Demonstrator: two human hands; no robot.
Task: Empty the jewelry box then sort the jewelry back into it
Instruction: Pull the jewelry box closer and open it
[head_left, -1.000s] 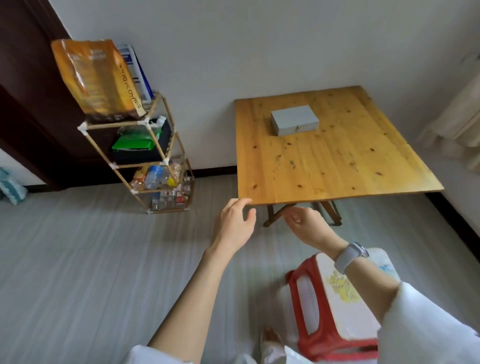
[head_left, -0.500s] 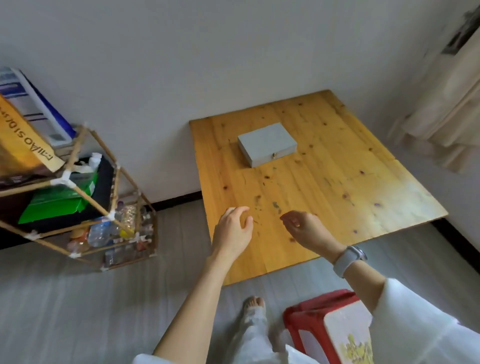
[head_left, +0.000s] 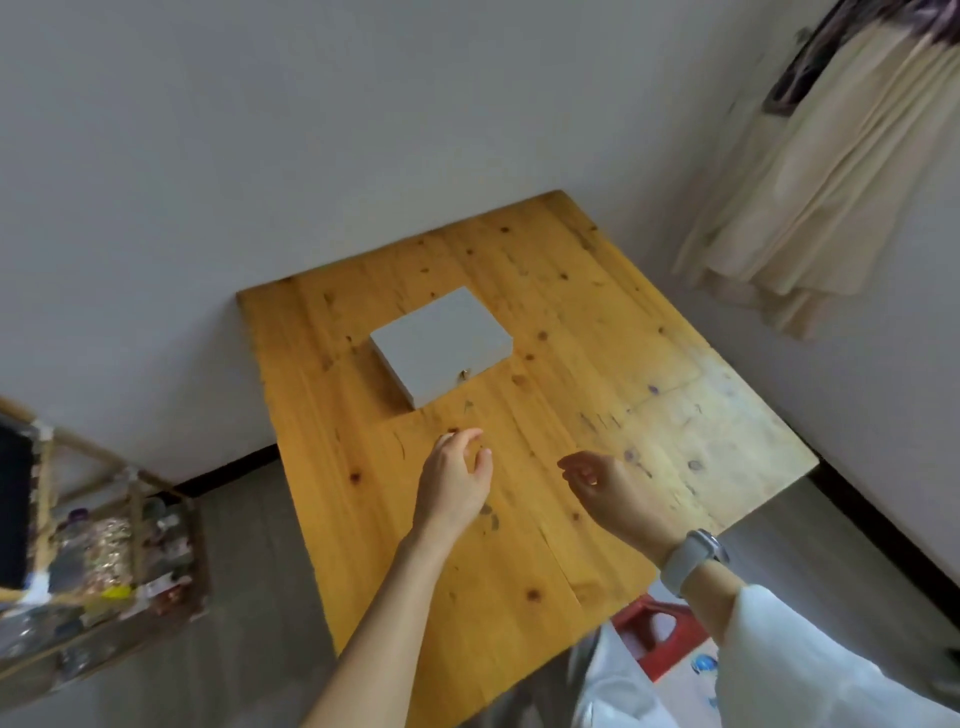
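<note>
Both hands are up over the near half of the wooden table (head_left: 597, 322), not touching anything as far as I can see. The left hand (head_left: 454, 480) has its fingers loosely curled with thumb and fingertips apart, nothing in it. The right hand (head_left: 618, 493) is about the same, fingers relaxed and a bit bent, palm turned inward, empty, with a grey watch (head_left: 688, 561) on the wrist and a white sleeve (head_left: 810, 670) behind it. The two hands sit near each other with a gap of bare tabletop between them. The jewelry box (head_left: 441, 345) is a flat grey box, lid closed, with a small clasp on the front side facing the hands. It's lying on the table just beyond the left hand's fingertips, roughly mid-table and turned at an angle to the edges. There's open wood on all sides of it: a strip between it and the wall behind, a wider stretch out to the right edge, and the whole near part in front. The table's far edge is up against the white wall and its left edge runs alongside bare floor. A bamboo shelf (head_left: 88, 551) full of bottles and stuff stands off to the left, well apart from the table. A cream curtain (head_left: 810, 176) hangs at the upper right, and a red stool (head_left: 657, 631) pokes out below the table's near edge.
</note>
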